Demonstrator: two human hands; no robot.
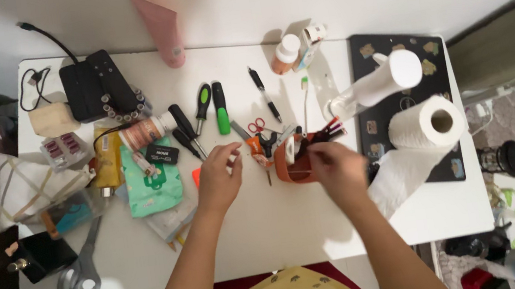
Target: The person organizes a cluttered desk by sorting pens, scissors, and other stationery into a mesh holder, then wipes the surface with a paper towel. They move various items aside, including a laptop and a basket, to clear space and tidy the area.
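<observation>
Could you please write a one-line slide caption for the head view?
Right hand at an orange pen holder, left hand beside it, on a cluttered white table.

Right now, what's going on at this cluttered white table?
A person leans over the white table, both hands by an orange pen holder that holds pens and markers. The right hand pinches something thin at the holder's mouth; the left hand hovers beside it, fingers loosely curled. Screwdrivers, small red scissors and a paper towel roll lie around.
</observation>
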